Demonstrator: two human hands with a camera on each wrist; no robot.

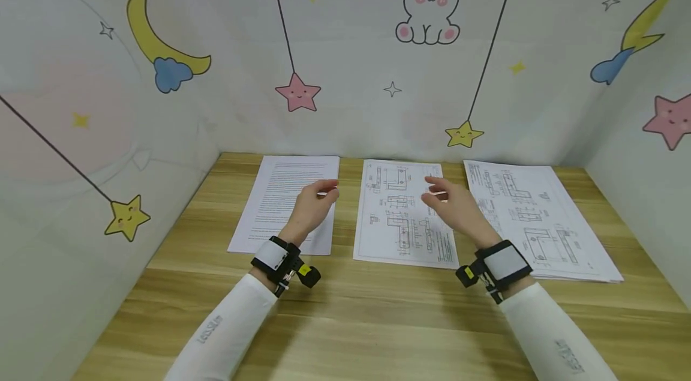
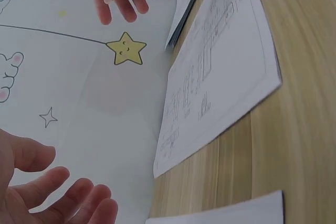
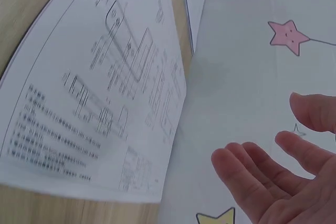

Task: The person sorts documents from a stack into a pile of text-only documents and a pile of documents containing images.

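Wood-grain table [image 1: 372, 309], its far edge against a printed backdrop [image 1: 367, 21]; three lots of white paper set out in a row along that edge.

Item: text sheet [image 1: 272, 207], printed in lines, near the far left corner, its top just short of the far edge.

Item: middle drawing [image 1: 396, 219], with outlined parts and columns of small notes, at the middle of the far edge; bare wood shows on either side of it.

Item: right pile [image 1: 545, 219], more part drawings, several sheets deep at its lower border, near the far right corner and slanting along the right edge.

Left hand [image 1: 312, 208]: raised over the right side of the text sheet; released, fingers loosely bent, thumb apart from them, grasping nothing.

Right hand [image 1: 459, 207]: raised between the middle drawing and the right pile, fingertips over the drawing's right side; likewise released, fingers slightly curved, thumb apart.

Worn: white sleeves [image 1: 227, 327], lettered, one per forearm; black wristbands [image 1: 504, 267] with pale panels, each carrying a small camera [image 1: 309, 275] on its inner side.

Backdrop, printed figures: rabbit [image 1: 430, 3], upper centre; yellow moon [image 1: 153, 39] with blue cloud, upper left; pink star [image 1: 298, 93] and yellow star [image 1: 465, 134], both on strings, above the table's far edge.
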